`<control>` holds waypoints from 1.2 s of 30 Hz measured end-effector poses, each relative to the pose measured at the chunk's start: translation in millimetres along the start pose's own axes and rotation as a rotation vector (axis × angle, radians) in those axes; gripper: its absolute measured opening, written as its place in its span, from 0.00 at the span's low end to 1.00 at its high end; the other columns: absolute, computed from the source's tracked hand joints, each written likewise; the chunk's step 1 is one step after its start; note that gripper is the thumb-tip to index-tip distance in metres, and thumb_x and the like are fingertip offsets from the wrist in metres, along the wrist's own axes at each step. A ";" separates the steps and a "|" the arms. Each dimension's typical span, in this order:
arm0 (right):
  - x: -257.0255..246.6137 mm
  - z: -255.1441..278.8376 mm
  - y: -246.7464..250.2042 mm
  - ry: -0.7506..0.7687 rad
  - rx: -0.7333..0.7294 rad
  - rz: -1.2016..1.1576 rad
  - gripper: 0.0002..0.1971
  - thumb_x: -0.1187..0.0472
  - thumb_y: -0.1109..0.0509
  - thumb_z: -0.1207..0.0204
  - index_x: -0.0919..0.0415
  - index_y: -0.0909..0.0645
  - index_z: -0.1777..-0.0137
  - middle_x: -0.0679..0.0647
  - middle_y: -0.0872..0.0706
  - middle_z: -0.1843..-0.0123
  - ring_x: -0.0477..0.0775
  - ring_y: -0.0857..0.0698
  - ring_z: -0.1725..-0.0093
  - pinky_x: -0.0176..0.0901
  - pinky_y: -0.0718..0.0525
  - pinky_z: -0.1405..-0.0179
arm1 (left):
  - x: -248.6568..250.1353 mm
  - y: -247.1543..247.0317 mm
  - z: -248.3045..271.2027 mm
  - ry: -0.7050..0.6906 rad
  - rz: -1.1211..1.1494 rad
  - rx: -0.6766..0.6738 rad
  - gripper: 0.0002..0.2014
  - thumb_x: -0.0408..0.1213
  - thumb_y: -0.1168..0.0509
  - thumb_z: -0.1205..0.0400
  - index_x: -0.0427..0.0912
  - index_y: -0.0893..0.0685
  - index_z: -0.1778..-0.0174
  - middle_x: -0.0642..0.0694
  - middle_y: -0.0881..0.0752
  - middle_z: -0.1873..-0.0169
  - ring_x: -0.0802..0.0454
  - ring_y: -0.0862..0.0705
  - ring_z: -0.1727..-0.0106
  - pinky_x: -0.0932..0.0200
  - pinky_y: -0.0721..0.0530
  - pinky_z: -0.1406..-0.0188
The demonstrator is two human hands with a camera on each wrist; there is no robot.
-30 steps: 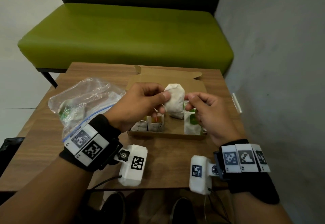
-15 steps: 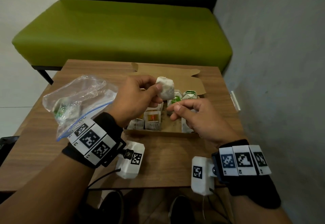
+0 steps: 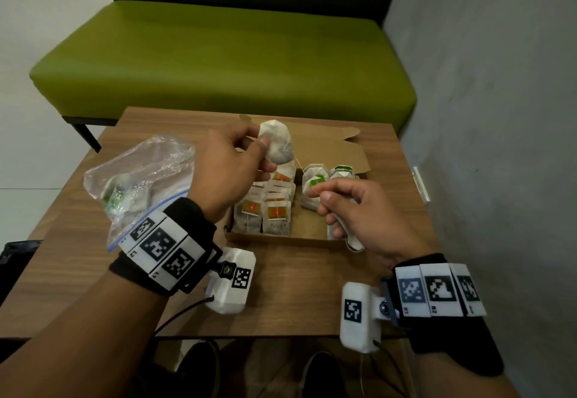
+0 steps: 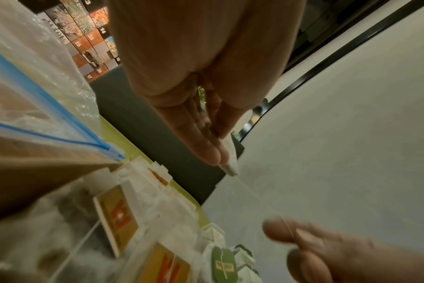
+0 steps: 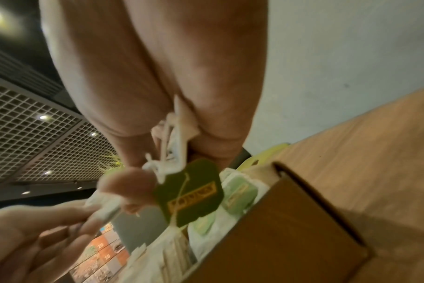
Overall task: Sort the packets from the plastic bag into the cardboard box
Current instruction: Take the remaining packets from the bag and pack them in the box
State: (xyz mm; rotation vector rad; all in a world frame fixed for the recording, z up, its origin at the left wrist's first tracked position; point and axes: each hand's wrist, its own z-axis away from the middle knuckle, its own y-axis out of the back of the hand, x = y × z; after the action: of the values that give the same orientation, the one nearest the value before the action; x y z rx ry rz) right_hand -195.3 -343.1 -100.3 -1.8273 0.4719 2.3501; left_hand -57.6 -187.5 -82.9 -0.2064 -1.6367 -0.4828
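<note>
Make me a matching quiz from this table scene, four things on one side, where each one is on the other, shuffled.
Things:
1. white tea bag
2. green tag
3. red-label tea bags
4. plastic bag

Places:
A. lying on the table, left of the cardboard box
B. pinched in the right hand
C. standing in the left part of the box
D. held up in the left hand

Pairs: 1-D, 2-B, 3-C, 4-A

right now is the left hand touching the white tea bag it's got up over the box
Touching. The head view shows the left hand pinching the white tea bag between thumb and fingers, above the cardboard box.
</note>
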 end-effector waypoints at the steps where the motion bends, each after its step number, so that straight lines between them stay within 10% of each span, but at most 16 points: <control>1: -1.6 -0.2 -4.2 0.023 -0.020 0.027 0.11 0.65 0.35 0.13 0.57 0.11 0.43 0.51 0.14 0.61 0.43 0.19 0.66 0.35 0.20 0.73 | 0.3 -2.4 1.9 -0.003 -0.017 -0.025 0.08 0.32 0.36 0.13 0.39 0.15 0.40 0.42 0.12 0.62 0.51 0.08 0.64 0.57 0.12 0.67; 14: 5.1 -12.8 -19.9 0.054 0.149 0.115 0.09 0.57 0.30 0.16 0.55 0.11 0.55 0.44 0.17 0.71 0.35 0.23 0.77 0.34 0.29 0.70 | 6.3 4.3 5.6 0.096 0.122 -0.232 0.08 0.36 0.39 0.12 0.43 0.20 0.57 0.49 0.16 0.66 0.57 0.24 0.76 0.66 0.32 0.79; 26: -3.5 -10.3 -23.7 0.130 0.071 0.074 0.08 0.57 0.30 0.16 0.58 0.10 0.50 0.42 0.17 0.70 0.35 0.21 0.74 0.26 0.28 0.74 | -0.7 -2.4 8.6 -0.128 -0.290 -0.233 0.03 0.39 0.35 0.14 0.44 0.18 0.51 0.49 0.13 0.53 0.52 0.13 0.56 0.46 0.11 0.55; 36: -10.7 -7.6 -20.0 0.102 0.059 -0.157 0.08 0.61 0.32 0.15 0.57 0.12 0.51 0.51 0.21 0.69 0.42 0.29 0.77 0.30 0.32 0.82 | 0.4 -5.2 15.3 -0.138 -0.197 -0.379 0.09 0.46 0.32 0.21 0.45 0.20 0.59 0.45 0.12 0.60 0.45 0.13 0.55 0.46 0.15 0.51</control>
State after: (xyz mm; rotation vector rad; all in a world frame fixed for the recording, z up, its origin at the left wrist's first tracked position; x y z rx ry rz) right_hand -179.7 -325.7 -95.0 -1.8896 0.3887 2.1279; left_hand -73.6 -185.7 -84.4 -0.3682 -1.6968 -0.9477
